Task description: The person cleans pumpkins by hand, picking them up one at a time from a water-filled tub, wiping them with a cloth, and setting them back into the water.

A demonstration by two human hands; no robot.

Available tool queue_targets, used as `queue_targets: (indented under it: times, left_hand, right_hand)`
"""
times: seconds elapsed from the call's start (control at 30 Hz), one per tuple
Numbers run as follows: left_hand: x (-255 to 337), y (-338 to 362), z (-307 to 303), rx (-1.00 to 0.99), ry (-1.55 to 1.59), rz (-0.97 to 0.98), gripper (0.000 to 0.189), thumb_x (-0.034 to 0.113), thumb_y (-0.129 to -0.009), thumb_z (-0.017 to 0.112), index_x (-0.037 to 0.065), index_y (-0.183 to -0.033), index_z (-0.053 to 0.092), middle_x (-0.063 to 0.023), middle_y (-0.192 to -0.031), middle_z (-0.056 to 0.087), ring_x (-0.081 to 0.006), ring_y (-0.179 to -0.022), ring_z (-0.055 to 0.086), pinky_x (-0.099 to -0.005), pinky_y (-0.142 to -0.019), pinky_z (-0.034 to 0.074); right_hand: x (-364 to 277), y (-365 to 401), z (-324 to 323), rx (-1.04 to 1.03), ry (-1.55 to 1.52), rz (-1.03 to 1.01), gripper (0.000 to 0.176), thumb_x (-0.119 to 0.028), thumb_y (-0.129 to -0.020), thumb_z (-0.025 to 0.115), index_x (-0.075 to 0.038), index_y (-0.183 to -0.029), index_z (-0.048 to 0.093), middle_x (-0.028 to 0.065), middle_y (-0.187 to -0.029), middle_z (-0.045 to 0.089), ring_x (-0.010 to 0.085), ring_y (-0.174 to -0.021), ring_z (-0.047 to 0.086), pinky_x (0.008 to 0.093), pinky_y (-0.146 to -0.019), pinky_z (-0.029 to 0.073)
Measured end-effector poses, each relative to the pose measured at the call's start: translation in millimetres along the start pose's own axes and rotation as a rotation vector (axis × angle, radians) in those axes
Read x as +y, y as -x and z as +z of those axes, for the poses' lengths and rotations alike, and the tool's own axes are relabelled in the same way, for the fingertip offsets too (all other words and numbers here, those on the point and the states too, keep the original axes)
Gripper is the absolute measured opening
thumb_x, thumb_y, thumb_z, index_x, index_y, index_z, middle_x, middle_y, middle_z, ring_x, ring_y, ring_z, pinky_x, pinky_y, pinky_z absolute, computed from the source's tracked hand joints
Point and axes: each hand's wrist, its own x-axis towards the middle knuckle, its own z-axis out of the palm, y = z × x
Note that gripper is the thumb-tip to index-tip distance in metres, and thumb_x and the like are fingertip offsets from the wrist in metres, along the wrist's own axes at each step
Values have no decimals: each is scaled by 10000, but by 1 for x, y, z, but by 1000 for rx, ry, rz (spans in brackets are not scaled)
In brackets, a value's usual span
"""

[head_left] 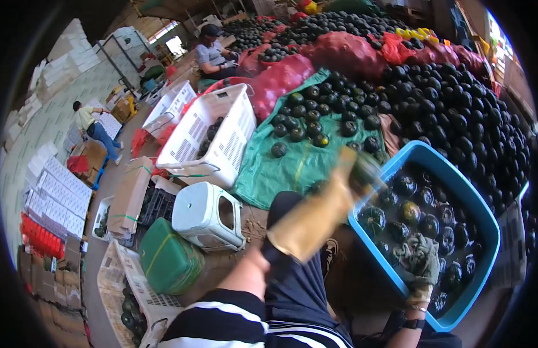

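Observation:
My left hand [343,184], in a long yellow glove and blurred by motion, is at the near left rim of a blue tub [494,243]. It grips a dark green squash [366,173], also blurred. Inside the tub, several dark squashes [430,226] sit in water, one with an orange patch [409,212]. My right hand [420,278] reaches over the tub's near edge, closed on a bunched, wet grey-green cloth [417,255] that hides most of the fingers. Bracelets and a dark watch band are on that wrist.
Loose squashes [298,119] lie on a green sheet [269,174], beside a large heap [455,110] and red net sacks [344,52]. To the left are a white crate [182,136], a white stool [193,209] and a green bundle [167,255]. Two people [214,55] [92,124] are farther back.

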Motion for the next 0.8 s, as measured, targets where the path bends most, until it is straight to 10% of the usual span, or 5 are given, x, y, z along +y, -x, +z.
queue_targets:
  times: [0.23,0.3,0.37,0.57,0.8]
  left_hand:
    - [320,-52,-152,-90,-147,199,499,552,-967,598,89,-1147,642,-137,-1026,706,-286,-798,690,-424,-623,581]
    - [179,-41,-51,-104,-786,637,513,520,-978,587,73,-1220,652,-134,-1126,700,-273,-864,684,-407,-707,574]
    - [98,-31,6,-218,-950,120,488,412,-959,648,94,-1328,622,-77,-1126,681,-192,-949,631,-336,-814,545]
    - [-126,-83,-3,-1131,-2204,68,736,379,-754,859,95,-1376,589,-218,-1256,665,-363,-1232,618,-461,-1015,500]
    - [-208,-121,-28,-1004,-2283,-209,611,347,-705,899,62,-1211,707,-225,-993,721,-382,-1044,704,-493,-854,573]
  right_hand:
    - [32,-2,18,-36,1,44,363,-98,-830,695,-78,-1193,684,174,-1194,685,345,-1183,614,399,-1048,465]
    - [11,-15,8,-384,-340,750,400,-124,-865,689,-79,-1261,654,166,-1233,661,317,-1186,618,371,-1047,463]
    - [70,-11,70,51,-513,270,279,-28,-897,617,-56,-1174,639,65,-1000,640,228,-874,620,348,-808,543]
    - [63,3,48,-314,-312,356,524,-161,-794,771,-22,-1262,582,113,-1103,662,224,-985,643,373,-909,534]
    - [52,-8,33,-273,-144,117,644,-213,-748,820,-16,-1303,561,127,-1161,657,219,-1034,643,385,-946,525]
